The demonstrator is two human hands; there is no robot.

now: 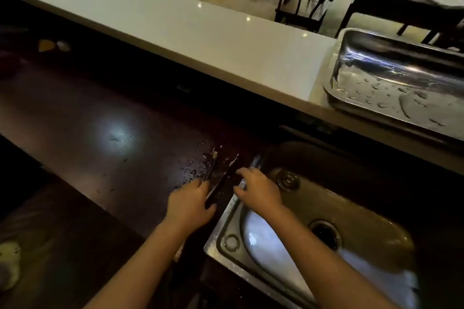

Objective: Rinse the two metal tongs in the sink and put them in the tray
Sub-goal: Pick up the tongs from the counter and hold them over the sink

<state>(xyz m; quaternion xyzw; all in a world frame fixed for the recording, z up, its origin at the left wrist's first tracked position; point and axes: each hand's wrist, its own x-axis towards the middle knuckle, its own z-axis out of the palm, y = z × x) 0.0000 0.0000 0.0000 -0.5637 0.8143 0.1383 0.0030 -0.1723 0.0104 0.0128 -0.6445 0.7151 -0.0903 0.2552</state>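
Note:
Two metal tongs lie side by side on the wet dark counter just left of the sink [226, 241]; the left tong [210, 165] and the right tong [226, 175] point away from me. My left hand [189, 204] covers their near ends, fingers curled over the handles. My right hand [258, 190] hovers over the sink's left rim with fingers spread, its fingertips close to the right tong and holding nothing. The metal tray [364, 105], wet with droplets, sits on the white counter at the far right.
The steel sink has a drain [326, 233] in its basin and a round fitting [288, 180] on its rim. A long white countertop [188, 30] runs behind the dark counter. Chairs and tables stand beyond it. A pale cloth [8, 263] lies at the left edge.

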